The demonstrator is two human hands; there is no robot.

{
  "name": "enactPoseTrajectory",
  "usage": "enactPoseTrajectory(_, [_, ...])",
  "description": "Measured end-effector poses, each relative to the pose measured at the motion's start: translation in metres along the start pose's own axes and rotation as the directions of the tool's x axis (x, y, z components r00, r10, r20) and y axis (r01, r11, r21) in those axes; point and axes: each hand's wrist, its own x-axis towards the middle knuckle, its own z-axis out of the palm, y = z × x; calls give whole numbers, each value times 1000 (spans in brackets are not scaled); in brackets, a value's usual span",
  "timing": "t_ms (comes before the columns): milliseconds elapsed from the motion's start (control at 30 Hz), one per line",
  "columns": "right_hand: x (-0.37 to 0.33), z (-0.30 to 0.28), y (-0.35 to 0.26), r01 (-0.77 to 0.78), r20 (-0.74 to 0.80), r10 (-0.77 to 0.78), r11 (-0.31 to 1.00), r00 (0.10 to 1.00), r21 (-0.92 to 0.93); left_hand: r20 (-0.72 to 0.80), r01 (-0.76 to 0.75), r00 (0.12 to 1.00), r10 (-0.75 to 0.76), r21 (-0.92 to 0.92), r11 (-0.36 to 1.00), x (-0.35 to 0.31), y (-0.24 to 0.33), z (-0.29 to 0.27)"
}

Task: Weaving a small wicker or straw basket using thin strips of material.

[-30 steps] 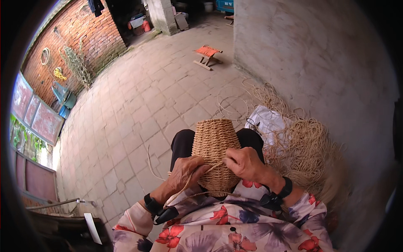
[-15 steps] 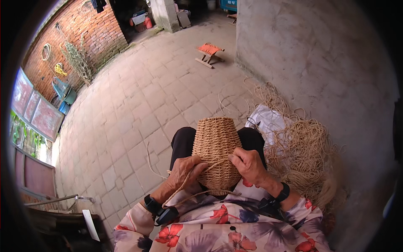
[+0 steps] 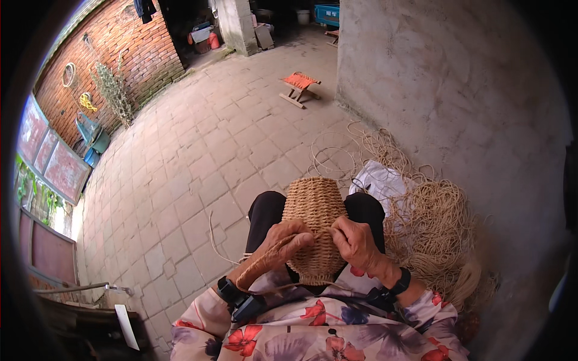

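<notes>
A tan woven basket [image 3: 312, 201] rests between my knees, its narrower end pointing away from me. On its left side my left hand [image 3: 283, 242] is closed, with a tan cord [image 3: 259, 262] running from it down toward my lap. My right hand [image 3: 356, 240] is pinched against the right side of the weave; the small strand at its fingertips is mostly hidden. Both hands meet the basket at about the same height, a short gap apart. A loose cord end [image 3: 212, 231] sticks out to the left of my left knee.
A big tangled heap of tan cord [image 3: 442, 222] lies at my right by the grey wall [image 3: 451, 78], partly over a white sack [image 3: 380, 180]. Ahead on the paving stands a small folding stool [image 3: 299, 87] with an orange seat. A metal rod [image 3: 72, 289] juts in at lower left.
My left hand has moved right and slightly up across the basket, closer to my right hand, drawing the cord with it. The basket and knees sit slightly lower in view.
</notes>
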Motion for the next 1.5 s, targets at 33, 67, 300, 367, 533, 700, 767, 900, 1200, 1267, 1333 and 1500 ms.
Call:
enactPoseTrajectory(33, [2, 2, -1, -2, 0, 2, 1000, 1000, -1, 5, -9, 1000, 9, 1, 1000, -1, 2, 1])
enactPoseTrajectory(67, [4, 3, -1, 77, -12, -79, 994, 997, -83, 6, -15, 1000, 15, 3, 1000, -1, 3, 2])
enactPoseTrajectory(300, [26, 19, -6, 289, 92, -276, 942, 957, -170, -76, -100, 992, 105, 76, 992, 1, -13, 13])
enactPoseTrajectory(367, [28, 20, -2, 266, 120, -250, 953, 961, -146, -120, -90, 989, 91, 18, 996, 1, -13, 16])
enactPoseTrajectory(533, [35, 4, 10, 138, 161, -144, 989, 976, 49, -254, -114, 962, 96, -57, 992, -8, -19, 15])
enactPoseTrajectory(700, [29, -3, -7, -527, 391, 360, 664, 847, 530, -292, -128, 956, 12, -381, 916, -6, -25, 11])
enactPoseTrajectory(767, [28, -3, -7, -656, 522, 402, 389, 753, 647, -273, -141, 962, 22, -424, 895, -5, -21, 11])
enactPoseTrajectory(900, [33, -6, -4, -645, 566, 317, 461, 761, 609, -234, -142, 972, 34, -463, 875, -9, -11, 8])
enactPoseTrajectory(1200, [51, -20, 4, -449, 702, 28, 786, 712, 424, -95, -119, 989, 114, -53, 991, -1, -11, -12])
enactPoseTrajectory(1267, [52, -21, 7, -369, 681, -9, 835, 732, 408, -128, -97, 988, 87, -74, 993, -2, -13, -8])
enactPoseTrajectory(1333, [52, -21, 8, -290, 660, -45, 875, 750, 389, -158, -72, 986, 56, -97, 993, -2, -14, -5])
enactPoseTrajectory(1500, [51, -21, 2, -217, 618, -17, 928, 786, 302, -219, -54, 975, 29, -106, 993, -3, -11, -2])
